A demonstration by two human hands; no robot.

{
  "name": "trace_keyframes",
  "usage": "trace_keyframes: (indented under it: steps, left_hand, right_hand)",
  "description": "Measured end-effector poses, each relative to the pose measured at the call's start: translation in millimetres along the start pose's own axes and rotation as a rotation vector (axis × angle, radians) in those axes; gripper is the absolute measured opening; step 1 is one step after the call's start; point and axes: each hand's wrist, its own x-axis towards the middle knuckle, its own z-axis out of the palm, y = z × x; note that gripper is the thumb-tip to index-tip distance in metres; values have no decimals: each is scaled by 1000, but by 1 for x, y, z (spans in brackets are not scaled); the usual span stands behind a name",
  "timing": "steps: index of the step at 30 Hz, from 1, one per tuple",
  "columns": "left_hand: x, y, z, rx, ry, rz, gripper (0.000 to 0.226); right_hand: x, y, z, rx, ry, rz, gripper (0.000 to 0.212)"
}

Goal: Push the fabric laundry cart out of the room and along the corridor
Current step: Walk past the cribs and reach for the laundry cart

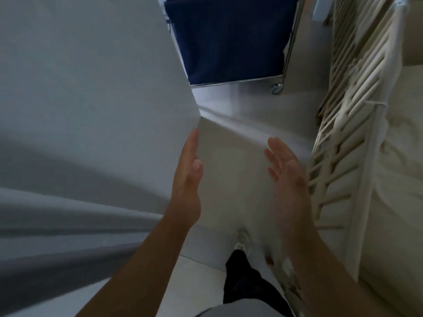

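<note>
Navy fabric fills the top of my view — the laundry cart stands ahead of me on the pale floor, its dark cloth bag hung inside a thin chrome frame, with one small caster wheel showing at its near right corner. Part of the cart's left side is hidden behind a white wall that juts in from the left and ends in a sharp vertical edge. My left hand is raised with the fingers straight and together, thumb tucked in front of the palm, its fingertips right at that wall edge; whether they touch it I cannot tell. My right hand is lifted beside it, well apart from the left, palm turned inward and fingers spread loosely — it is blurred and grips nothing. Both hands are empty and well short of the cart. To my right runs a cream slatted rail with a strip of white cloth draped along it, and past it a white bed with rumpled sheets. Below, my dark trouser leg and a light shoe show on the floor.
</note>
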Motion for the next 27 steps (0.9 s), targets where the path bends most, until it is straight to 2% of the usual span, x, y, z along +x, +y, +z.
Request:
trace_keyframes:
  steps: [5,8,12,15,18,24,27]
  left_hand:
    - [75,0,17,-15,-43,-27,72]
    - [111,2,27,-36,-80,10,74]
    - [158,2,41,-59,-138,-25,54]
    - [191,-2,47,-73,-195,15,57]
    - [226,-4,56,-102,-221,-34,50]
    - [305,1,69,-131,-286,-61,54]
    - [339,5,68,-141,-329,-23,73]
  right_hand:
    - [64,-9,8,-38,47,-17,59]
    - [94,-15,7,-49,82,-33,57]
    - [128,-21,3,-65,126,-40,59]
    - [154,-23,3,-81,168,-46,56]
    - [180,-26,5,-88,202,-19,53]
    - [242,-40,14,-120,289,12,60]
    - [277,-49,22,-127,329,20,51]
